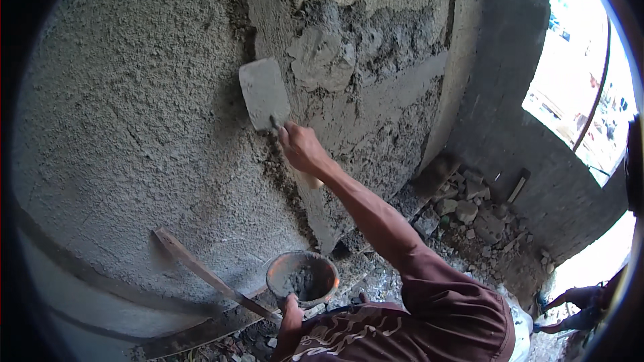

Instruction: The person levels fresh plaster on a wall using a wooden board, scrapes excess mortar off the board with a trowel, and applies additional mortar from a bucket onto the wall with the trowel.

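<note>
My right hand [302, 149] is closed round the handle of a trowel [266, 92], whose flat rectangular blade is smeared with grey mortar. The blade is up at the wall, over a vertical strip of smoother plaster; whether it touches cannot be told. To its right, fresh mortar [325, 60] is stuck to the wall in a thick lump. Low down, close to my body, my left hand [291, 314] grips the near rim of a bucket [333, 280]. Wet grey mortar [305, 281] lies inside that bucket, which is orange within.
Rough plastered wall [147, 127] spans the left. A wooden batten [208, 277] leans there, left of the bucket. Rubble [469, 209] is heaped at the right wall's foot, below a bright opening [570, 74]. Another person's legs [573, 303] show at the lower right.
</note>
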A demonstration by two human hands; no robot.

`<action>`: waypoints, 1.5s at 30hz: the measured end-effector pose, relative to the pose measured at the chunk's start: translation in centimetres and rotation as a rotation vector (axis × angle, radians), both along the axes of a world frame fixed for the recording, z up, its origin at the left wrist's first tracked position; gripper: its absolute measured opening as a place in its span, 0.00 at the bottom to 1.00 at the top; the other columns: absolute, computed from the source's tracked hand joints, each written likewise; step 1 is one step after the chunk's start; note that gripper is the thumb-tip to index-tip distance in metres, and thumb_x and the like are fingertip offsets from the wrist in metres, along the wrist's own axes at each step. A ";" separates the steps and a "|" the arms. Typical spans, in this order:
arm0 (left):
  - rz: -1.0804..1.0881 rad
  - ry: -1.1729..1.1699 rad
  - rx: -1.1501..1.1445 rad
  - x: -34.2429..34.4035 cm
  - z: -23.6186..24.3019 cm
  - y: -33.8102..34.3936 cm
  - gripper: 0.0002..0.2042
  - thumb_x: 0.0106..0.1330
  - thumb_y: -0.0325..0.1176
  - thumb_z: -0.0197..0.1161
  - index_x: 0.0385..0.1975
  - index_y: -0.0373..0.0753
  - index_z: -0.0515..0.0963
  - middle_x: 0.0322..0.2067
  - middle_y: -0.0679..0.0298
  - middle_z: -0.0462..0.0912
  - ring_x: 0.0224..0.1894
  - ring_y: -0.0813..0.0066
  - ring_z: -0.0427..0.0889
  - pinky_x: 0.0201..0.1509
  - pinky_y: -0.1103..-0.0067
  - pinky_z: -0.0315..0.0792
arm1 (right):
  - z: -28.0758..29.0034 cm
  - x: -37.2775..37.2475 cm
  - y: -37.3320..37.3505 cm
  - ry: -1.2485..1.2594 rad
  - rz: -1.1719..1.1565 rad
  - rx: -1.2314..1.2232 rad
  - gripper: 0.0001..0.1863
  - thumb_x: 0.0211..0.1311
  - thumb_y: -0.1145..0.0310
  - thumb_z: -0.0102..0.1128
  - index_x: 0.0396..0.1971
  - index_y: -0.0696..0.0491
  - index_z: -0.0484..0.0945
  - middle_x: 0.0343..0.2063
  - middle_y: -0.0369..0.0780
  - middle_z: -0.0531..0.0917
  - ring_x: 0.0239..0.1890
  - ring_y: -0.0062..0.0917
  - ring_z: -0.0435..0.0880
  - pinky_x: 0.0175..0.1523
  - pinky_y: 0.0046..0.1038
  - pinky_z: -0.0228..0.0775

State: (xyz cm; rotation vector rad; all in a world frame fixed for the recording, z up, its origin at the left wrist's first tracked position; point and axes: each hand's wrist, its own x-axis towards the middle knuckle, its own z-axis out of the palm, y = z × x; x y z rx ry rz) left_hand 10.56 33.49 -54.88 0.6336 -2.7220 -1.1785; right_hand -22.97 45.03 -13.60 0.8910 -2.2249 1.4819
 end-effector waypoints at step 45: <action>0.078 0.250 0.542 -10.3 10.8 -1.8 0.28 0.44 0.28 0.59 0.49 0.26 0.66 0.45 0.47 0.74 0.48 0.58 0.73 0.53 0.71 0.65 | -29.3 16.5 7.2 -0.455 -0.098 1.130 0.10 0.51 0.68 0.51 0.24 0.55 0.81 0.26 0.48 0.82 0.31 0.38 0.83 0.32 0.35 0.76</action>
